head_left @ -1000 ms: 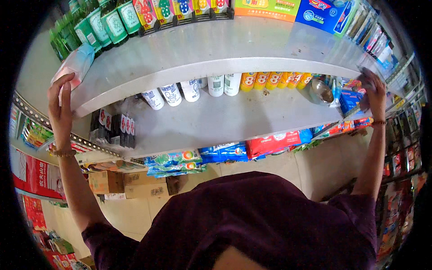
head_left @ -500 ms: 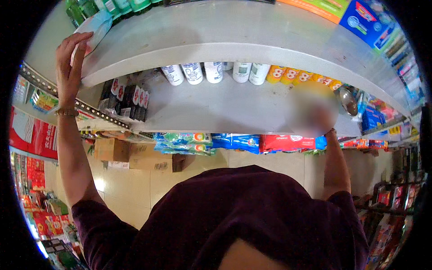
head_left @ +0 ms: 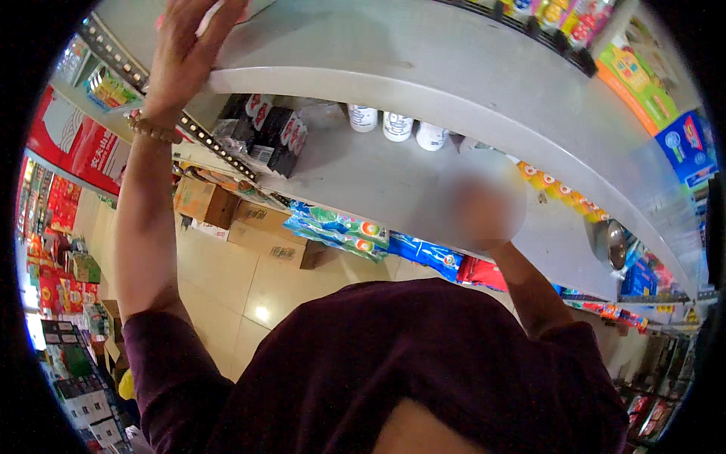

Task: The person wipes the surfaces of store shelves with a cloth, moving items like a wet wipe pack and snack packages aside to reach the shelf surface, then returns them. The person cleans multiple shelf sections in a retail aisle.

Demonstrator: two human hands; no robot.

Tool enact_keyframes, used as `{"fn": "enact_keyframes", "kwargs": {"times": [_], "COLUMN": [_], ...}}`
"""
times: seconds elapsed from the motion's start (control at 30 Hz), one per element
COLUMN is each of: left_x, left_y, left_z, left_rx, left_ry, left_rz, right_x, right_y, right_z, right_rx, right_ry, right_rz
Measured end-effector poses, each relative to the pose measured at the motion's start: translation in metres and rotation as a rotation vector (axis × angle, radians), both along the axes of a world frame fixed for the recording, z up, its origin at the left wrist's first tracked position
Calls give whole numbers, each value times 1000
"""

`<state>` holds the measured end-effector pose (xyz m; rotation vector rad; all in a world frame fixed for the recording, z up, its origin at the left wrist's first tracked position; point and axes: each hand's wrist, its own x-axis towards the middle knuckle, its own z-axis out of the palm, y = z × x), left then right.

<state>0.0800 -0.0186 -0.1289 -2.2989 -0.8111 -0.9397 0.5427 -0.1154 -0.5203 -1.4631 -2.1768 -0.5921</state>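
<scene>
At the front lip of the upper grey metal shelf (head_left: 423, 68), above head height: left hand (head_left: 185, 57), raised on a straight arm, beaded bracelet (head_left: 153, 129) at the wrist. Fingers curl over the shelf edge and press on a flat pale packet with a pink border (head_left: 215, 9), only a sliver of which shows past the fingertips; the packet lies on the shelf top, at the rim of the view. Whether the hand pinches it or merely pushes it flat cannot be told.

Change since a second ago: the right hand (head_left: 480, 200), then at the far right end of the lower shelf, now hangs in mid-air in front of the lower grey shelf (head_left: 363, 170), blurred by motion, touching nothing; open or closed cannot be told. The left hand keeps its place at the packet. Judgement: the right hand has left its former spot and is travelling toward the left hand's side.

Below the left hand: dark boxes with red-and-white labels (head_left: 265, 129). Between the hands, at the back of the lower shelf: three white bottles (head_left: 397, 125). Beneath the right hand: blue and green bags (head_left: 340, 231). On the tiled floor under the left forearm: brown cardboard cartons (head_left: 227, 216).
</scene>
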Motion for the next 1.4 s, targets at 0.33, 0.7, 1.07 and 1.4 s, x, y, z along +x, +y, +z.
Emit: {"fn": "enact_keyframes", "kwargs": {"times": [0.33, 0.7, 1.07, 1.4], "left_x": [33, 35, 31, 3], "left_y": [16, 15, 20, 9], "left_z": [11, 5, 5, 3], "left_rx": [188, 166, 40, -207], "left_ry": [-66, -130, -21, 54], "left_rz": [-205, -261, -217, -141], "right_x": [-211, -304, -273, -102], "right_y": [93, 171, 83, -35], "right_z": [57, 28, 63, 58], "right_rx": [-419, 55, -499, -320], "right_ry": [15, 387, 293, 160], "right_rz": [166, 449, 341, -15]}}
